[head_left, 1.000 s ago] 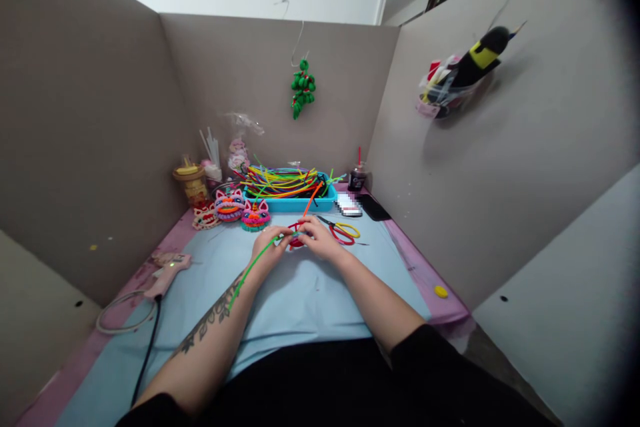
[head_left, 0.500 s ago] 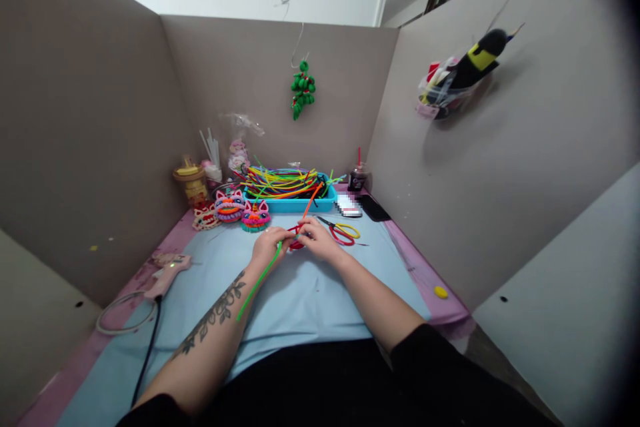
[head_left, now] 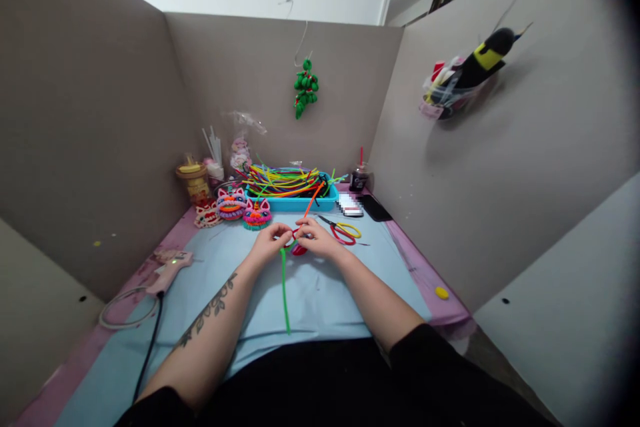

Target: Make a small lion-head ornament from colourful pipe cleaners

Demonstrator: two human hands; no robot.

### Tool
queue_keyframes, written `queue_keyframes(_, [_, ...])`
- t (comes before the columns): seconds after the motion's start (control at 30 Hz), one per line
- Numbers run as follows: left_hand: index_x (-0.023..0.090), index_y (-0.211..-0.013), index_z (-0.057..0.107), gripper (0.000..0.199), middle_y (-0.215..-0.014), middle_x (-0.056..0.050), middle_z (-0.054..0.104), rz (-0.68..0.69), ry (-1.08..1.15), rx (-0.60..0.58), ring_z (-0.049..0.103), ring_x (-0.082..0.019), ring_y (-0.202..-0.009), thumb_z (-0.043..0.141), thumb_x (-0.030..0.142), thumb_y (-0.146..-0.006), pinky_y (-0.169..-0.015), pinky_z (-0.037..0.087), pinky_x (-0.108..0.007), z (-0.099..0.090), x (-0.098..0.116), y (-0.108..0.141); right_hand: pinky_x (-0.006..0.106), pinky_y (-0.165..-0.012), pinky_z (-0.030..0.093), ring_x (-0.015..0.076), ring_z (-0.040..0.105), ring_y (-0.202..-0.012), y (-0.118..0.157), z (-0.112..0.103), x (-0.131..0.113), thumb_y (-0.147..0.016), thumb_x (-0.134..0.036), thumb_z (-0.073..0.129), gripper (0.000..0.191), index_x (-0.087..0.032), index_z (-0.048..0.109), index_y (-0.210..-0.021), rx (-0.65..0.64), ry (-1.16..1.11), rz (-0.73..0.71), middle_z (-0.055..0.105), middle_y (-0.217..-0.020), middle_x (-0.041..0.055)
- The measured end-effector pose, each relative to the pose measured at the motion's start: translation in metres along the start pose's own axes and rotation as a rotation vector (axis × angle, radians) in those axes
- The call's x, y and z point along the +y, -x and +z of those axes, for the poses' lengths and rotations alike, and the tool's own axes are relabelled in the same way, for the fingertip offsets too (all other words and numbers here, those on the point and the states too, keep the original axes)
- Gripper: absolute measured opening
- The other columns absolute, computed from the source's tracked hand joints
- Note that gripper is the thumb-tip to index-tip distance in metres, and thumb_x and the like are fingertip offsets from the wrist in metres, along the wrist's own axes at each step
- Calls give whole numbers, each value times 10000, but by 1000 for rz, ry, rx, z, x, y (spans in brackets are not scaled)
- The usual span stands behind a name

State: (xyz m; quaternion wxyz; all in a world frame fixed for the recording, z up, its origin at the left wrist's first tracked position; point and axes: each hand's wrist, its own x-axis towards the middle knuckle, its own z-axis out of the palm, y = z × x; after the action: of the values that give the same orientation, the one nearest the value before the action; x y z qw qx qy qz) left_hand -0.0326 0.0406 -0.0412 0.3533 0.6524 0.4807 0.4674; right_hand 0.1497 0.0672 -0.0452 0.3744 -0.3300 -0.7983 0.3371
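Observation:
My right hand is closed on a small red pipe-cleaner piece with looped parts, mostly covered by the fingers. An orange pipe cleaner sticks up from behind the right fingers. A green pipe cleaner is bent at the red piece and its long end hangs down toward me over the cloth. At the piece's left side, my left hand has thumb and fingertips pinched together; what lies between them is too small to tell. Scissors with red and yellow handles lie just right of my right hand.
Behind my hands stands a blue tray heaped with colourful pipe cleaners. Several finished animal-face pieces sit left of it. A pink glue gun with its cable lies at left. A dark phone and a drink cup are at right.
My left hand has shifted slightly left and turned, its fingertips moving off the green pipe cleaner. The green end has swung from along my left forearm to hang nearly straight toward me.

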Motion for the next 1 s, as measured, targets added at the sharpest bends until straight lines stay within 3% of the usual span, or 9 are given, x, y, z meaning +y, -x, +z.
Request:
queue_keyframes(0.2, [143, -724, 569, 353, -551, 18, 540, -11, 14, -55, 458, -90, -485, 600, 494, -722, -486, 371, -216, 6, -3, 2, 323, -951, 400, 191, 490, -1149, 1, 6, -2, -727, -196, 596, 35, -189, 630, -729, 31, 24, -10, 493, -1163, 72])
queue_keyframes(0.5, [164, -654, 544, 366, -578, 20, 549, 24, -125, -26, 477, -112, -547, 564, 518, -746, -541, 375, -234, 11, 0, 7, 328, -947, 404, 198, 520, -1106, -1, 10, -1, -675, -143, 571, 72, -175, 623, -711, 14, 57, 12, 484, -1211, 83])
queue_keyframes(1.0, [168, -679, 508, 300, -568, 36, 493, -34, -45, -37, 424, -105, -538, 550, 456, -751, -528, 331, -227, 14, -5, 5, 331, -922, 420, 196, 526, -1080, -4, 13, 1, -633, -132, 546, 64, -183, 585, -630, 40, -34, 78, 512, -1167, 53])
